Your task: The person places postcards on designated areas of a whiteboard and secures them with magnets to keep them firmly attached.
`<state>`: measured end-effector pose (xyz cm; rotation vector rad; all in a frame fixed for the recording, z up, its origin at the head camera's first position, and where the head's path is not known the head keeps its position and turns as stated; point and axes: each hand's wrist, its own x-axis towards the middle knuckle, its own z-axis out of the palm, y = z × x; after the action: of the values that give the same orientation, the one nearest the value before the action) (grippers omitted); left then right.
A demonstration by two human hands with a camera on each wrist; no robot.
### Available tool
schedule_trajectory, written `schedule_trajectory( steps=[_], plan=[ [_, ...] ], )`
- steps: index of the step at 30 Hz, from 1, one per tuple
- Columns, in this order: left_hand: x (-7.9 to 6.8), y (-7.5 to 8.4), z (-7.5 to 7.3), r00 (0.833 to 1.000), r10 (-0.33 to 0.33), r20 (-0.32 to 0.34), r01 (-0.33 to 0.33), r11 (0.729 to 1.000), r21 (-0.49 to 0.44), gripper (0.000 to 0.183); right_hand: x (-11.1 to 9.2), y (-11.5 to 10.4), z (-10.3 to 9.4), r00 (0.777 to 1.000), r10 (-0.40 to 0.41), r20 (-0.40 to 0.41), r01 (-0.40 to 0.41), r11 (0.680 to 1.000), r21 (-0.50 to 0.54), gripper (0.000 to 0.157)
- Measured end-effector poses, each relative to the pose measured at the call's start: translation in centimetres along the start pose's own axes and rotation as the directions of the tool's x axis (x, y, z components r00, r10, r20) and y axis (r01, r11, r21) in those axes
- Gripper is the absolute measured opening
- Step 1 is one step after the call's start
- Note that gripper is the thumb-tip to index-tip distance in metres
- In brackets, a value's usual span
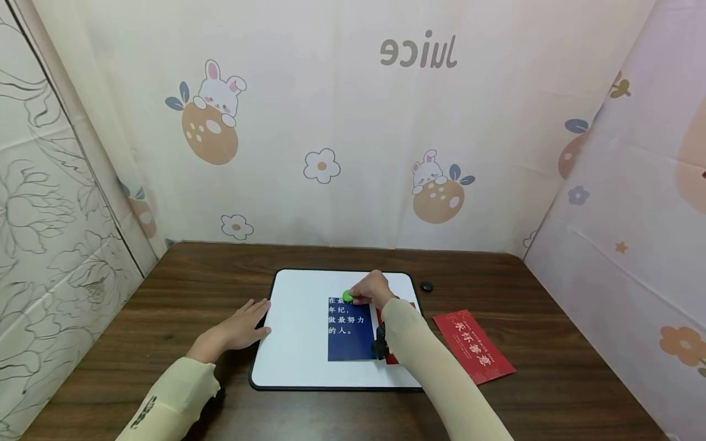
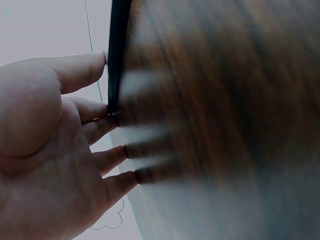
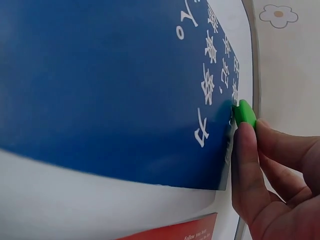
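A white magnetic board (image 1: 295,343) with a black rim lies on the table. On it is a blue card (image 1: 349,348) with white characters. My right hand (image 1: 372,288) pinches a round green magnet (image 3: 245,114) between thumb and fingers, at the card's top edge. Beside the blue card, a red card (image 1: 392,359) on the board is mostly hidden behind my right wrist. My left hand (image 1: 238,329) rests at the board's left edge; in the left wrist view its straight fingers touch the table and the thumb meets the black rim (image 2: 117,55).
Right of the board, a red card (image 1: 474,346) with white characters lies at an angle on the brown wooden table (image 1: 557,367). A small black round piece (image 1: 426,286) sits near the board's upper right corner. Patterned curtains (image 1: 353,208) stand behind and at both sides.
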<state>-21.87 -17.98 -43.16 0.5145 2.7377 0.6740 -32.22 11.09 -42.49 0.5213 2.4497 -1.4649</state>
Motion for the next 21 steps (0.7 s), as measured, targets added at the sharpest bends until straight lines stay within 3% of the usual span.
schedule_trajectory(
  steps=[21],
  plan=[
    [0.03,-0.10,0.23,1.000,-0.003,-0.015,0.003,1.000,0.004,0.063,-0.44,0.08,0.05,0.998,-0.059,-0.038,0.055,0.994,-0.095,0.022]
  ],
)
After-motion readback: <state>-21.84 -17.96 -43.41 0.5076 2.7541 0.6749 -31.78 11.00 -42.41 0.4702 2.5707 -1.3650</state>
